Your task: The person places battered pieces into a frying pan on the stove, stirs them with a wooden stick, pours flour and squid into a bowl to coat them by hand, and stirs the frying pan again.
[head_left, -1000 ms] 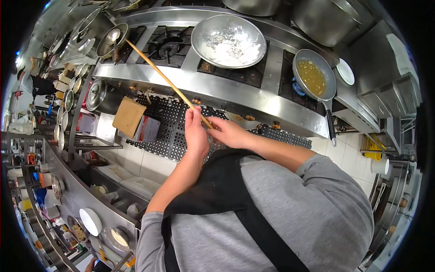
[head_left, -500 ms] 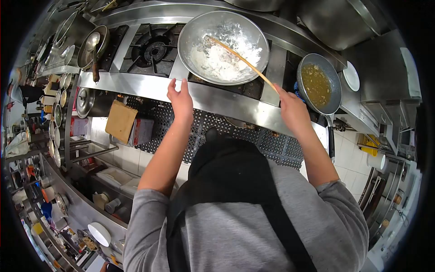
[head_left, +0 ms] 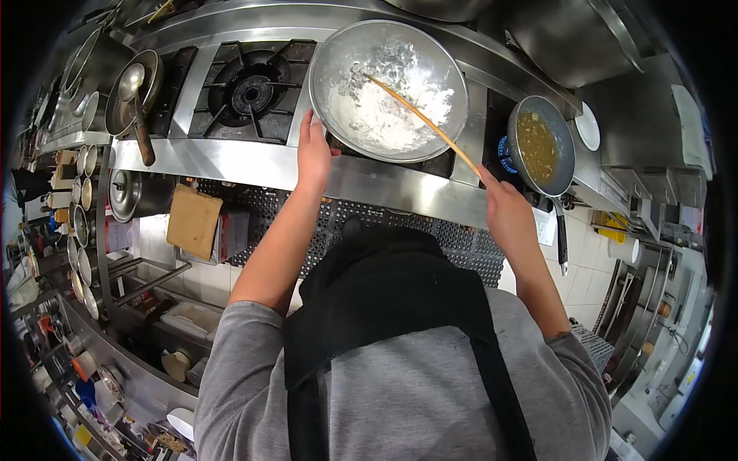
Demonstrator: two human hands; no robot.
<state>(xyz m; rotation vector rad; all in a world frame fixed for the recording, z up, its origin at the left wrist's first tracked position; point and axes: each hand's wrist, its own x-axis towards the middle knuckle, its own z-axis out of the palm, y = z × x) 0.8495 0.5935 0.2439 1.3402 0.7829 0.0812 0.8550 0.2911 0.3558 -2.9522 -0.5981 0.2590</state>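
A person in a grey shirt and black apron works a long wooden stick (head_left: 415, 112) through white powder (head_left: 384, 127) in a wide metal bowl (head_left: 332, 81) in a commercial kitchen. The powder is in the bowl and the stick's far end is down in it, so the work looks begun but well short of finished. The contents appear uneven: bright, loose drifts gather toward the near side, while greyish lumps show by the stick's tip and thin smears mark the far wall. Whether anything lies beneath the powder cannot be told.

The stick, straw-coloured and slender, slants across the bowl and over its rim to the right hand (head_left: 509, 206), which is wrapped around the near end. The left hand (head_left: 314, 154) grips nothing visible, its fingers raised beside the bowl's rim; whether they touch it is unclear.

The bowl sits on the stove (head_left: 215, 161), between a burner (head_left: 252, 94) on the left and a frying pan (head_left: 567, 142) on the right. The pan holds a yellow-brown liquid (head_left: 536, 150) flecked with pale bits, and a blue flame (head_left: 504, 150) shows at its edge.
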